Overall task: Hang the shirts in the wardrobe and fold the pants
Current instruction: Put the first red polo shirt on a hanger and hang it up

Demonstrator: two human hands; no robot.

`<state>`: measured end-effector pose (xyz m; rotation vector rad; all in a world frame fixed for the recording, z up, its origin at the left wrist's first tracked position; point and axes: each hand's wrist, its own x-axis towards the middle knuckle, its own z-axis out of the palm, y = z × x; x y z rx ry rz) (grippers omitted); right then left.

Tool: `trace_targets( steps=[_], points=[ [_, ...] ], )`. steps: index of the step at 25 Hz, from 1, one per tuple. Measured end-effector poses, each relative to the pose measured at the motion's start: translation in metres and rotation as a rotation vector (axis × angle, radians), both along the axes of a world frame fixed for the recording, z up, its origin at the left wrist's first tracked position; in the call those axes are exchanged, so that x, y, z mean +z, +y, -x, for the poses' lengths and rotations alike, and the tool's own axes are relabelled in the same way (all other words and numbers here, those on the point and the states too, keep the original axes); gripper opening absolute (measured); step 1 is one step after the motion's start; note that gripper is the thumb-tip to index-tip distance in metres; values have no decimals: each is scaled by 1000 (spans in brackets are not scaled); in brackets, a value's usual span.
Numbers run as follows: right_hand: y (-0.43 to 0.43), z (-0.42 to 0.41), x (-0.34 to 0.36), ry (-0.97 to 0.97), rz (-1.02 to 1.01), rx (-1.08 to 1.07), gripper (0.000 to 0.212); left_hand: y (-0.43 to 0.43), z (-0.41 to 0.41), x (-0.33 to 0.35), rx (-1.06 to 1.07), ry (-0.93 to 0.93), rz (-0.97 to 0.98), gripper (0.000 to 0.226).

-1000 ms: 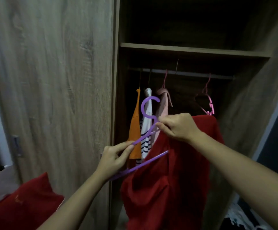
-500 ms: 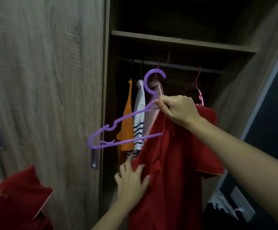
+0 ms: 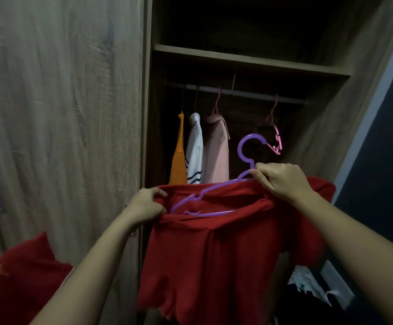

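A red shirt hangs in front of the open wardrobe, held up between both hands. A purple hanger lies partly inside the shirt's opening, its hook pointing up. My right hand grips the hanger at the base of the hook together with the red cloth. My left hand grips the shirt's left edge, close to the hanger's left tip. The right part of the hanger is hidden under cloth.
On the wardrobe rail hang an orange garment, a white striped shirt, a pink shirt and an empty pink hanger. The shut wardrobe door stands at left. Another red garment lies lower left.
The hanger has come down and to the right, and its arm now sits inside the shirt's opening. My left hand rose from the shirt's front to grip its upper left edge.
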<state>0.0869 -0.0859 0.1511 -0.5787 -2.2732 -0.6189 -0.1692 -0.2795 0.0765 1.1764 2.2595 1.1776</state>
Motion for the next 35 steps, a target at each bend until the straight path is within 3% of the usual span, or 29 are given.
trace_targets(
  steps=[4, 7, 9, 11, 13, 15, 17, 21, 27, 30, 33, 35],
  points=[
    [-34, 37, -6, 32, 184, -128, 51, 14, -62, 39, 258, 415, -45, 38],
    [-40, 45, -3, 143, 354, -158, 55, 11, -106, 28, -32, 723, -186, 46],
    [-31, 32, 1, 213, 387, -143, 55, -5, -101, 14, -207, 829, -273, 40],
    [-26, 17, 1, 247, 418, -69, 54, -17, -77, 16, -125, 915, -463, 33],
    [-33, 13, 2, 276, 414, 24, 57, -23, -57, 34, 40, 967, -527, 45],
    [-40, 16, 4, 298, 377, 70, 63, -19, -41, 57, 26, 931, -316, 61],
    [-42, 16, 9, 262, 320, 96, 67, -15, -28, 64, -83, 812, -196, 59],
    [-28, -6, 21, 239, 166, 76, 88, -25, 0, 66, -120, 552, -440, 51],
    [5, -43, 11, 170, 392, 187, 82, -43, 32, 74, -179, 298, -492, 44],
    [-1, -45, 4, 180, 403, 117, 70, -47, 33, 79, -242, 229, -503, 17],
    [-17, -30, 15, 105, 299, 134, 54, -43, 24, 80, -267, 179, -521, 8],
    [-22, -20, 20, 43, 474, 270, 46, -39, 19, 80, -288, 185, -509, 10]
  ],
)
